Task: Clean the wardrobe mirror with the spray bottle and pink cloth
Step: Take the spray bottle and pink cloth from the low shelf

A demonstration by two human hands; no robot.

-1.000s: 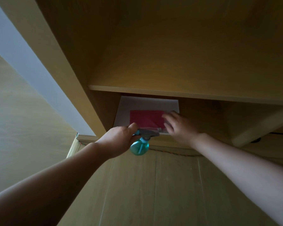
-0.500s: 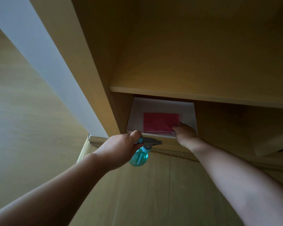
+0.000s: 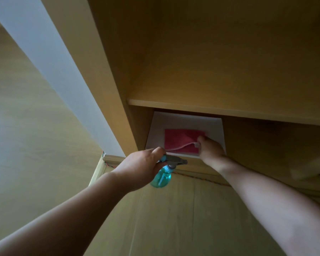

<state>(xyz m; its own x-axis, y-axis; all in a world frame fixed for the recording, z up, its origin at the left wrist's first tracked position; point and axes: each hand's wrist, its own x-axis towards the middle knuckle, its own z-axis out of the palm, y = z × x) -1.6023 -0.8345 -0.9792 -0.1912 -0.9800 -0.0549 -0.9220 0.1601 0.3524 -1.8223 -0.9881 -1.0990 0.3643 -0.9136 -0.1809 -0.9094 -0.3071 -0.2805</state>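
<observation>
- The right hand (image 3: 210,150) pinches the near right corner of the pink cloth (image 3: 181,139), lifting its edge.
- The cloth lies just left of that hand, on a white sheet (image 3: 157,130) under the wooden shelf (image 3: 211,109).
- The left hand (image 3: 140,167) grips the teal spray bottle (image 3: 161,179) by its neck, in front of the compartment.

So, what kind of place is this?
Most likely a room at home, inside a wooden wardrobe: a wooden shelf, a pink cloth on a white sheet under it, and a spray bottle in the left hand.
</observation>
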